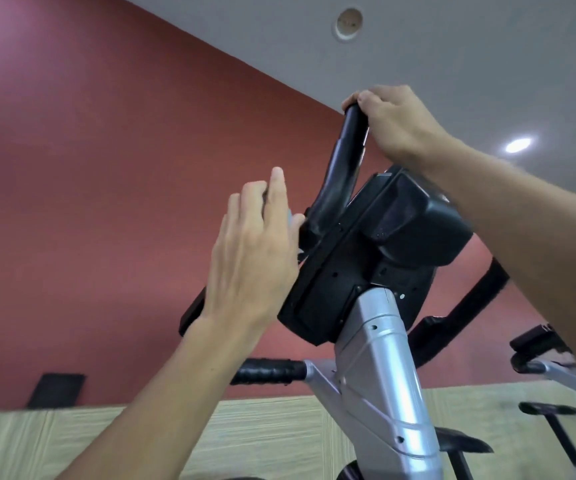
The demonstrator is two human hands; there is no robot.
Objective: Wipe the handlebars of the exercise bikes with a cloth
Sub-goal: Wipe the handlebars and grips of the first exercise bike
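Observation:
The exercise bike's black console (383, 244) sits on a silver post (376, 358), seen from behind and tilted. A curved black handlebar (340, 168) rises from its left side. My right hand (393, 123) grips the top end of that handlebar, fingers curled over it. My left hand (252, 258) lies with straight fingers against the base of the handlebar. A small bluish-grey bit of cloth (291, 220) shows under its fingers; the rest of the cloth is hidden by the hand.
A black foam grip (265, 370) sticks out left from the silver frame below. Another bike's handlebars (539, 358) and a black saddle (459, 441) stand at the lower right. A red wall (106, 168) lies behind, with a black panel (56, 389) low on it.

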